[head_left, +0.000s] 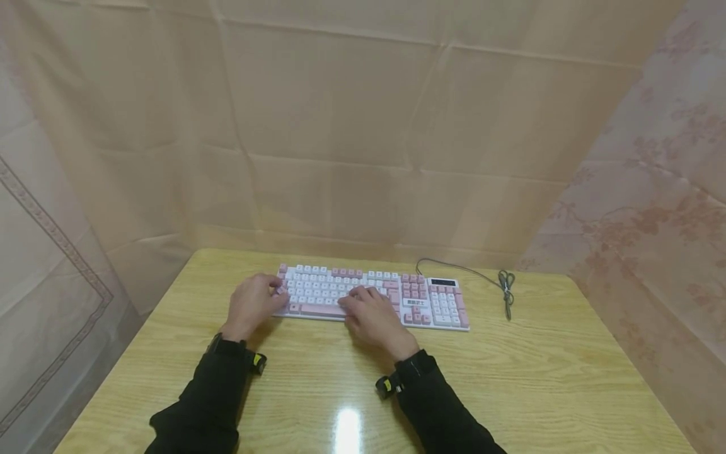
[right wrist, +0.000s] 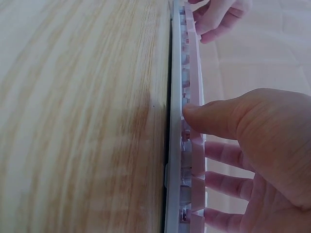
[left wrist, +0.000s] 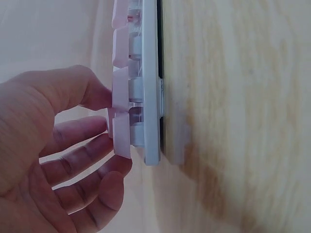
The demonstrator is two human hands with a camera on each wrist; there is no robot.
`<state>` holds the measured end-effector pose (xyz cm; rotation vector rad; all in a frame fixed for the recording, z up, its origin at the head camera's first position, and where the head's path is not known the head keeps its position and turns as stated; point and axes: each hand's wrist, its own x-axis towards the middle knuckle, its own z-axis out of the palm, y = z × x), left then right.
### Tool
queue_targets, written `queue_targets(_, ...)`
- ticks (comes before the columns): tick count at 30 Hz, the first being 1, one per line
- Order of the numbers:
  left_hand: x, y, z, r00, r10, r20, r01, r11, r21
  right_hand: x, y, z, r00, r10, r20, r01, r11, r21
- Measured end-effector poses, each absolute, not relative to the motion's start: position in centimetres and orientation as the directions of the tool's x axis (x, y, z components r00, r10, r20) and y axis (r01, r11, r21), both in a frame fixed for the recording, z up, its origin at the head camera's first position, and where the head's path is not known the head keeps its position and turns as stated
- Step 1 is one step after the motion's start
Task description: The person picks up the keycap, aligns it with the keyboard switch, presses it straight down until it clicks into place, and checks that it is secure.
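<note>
A white and pink keyboard (head_left: pixel 314 287) lies flat toward the back of the table. My left hand (head_left: pixel 252 306) is over its left end, fingertips touching the pink keys (left wrist: pixel 120 90) near the corner in the left wrist view. Over the middle of the keyboard, to the right of the space bar's centre, my right hand (head_left: pixel 374 318) rests its fingers on the keys. In the right wrist view its thumb (right wrist: pixel 209 118) is laid at the front edge of a pink key, with the other fingers bent lightly over the far side. Neither hand grips anything.
The wood-grain table (head_left: pixel 544 384) bears all of this. From the keyboard's back a dark cable (head_left: pixel 465 270) runs right to a tied cable bundle (head_left: pixel 507 293). A beige cloth (head_left: pixel 340 139) hangs behind, and a flowered cloth (head_left: pixel 652 233) stands at right.
</note>
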<state>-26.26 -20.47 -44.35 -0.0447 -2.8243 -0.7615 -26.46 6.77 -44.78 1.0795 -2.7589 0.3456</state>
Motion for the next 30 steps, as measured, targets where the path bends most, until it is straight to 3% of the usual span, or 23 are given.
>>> queue_targets(30, -26.02, -20.94, -44.05, -0.955, 0.106, 0.276, 0.235, 0.838, 0.493, -26.50, 6.67, -44.84, -0.731, -0.642, 0.229, -0.679, 0.717, -0.157)
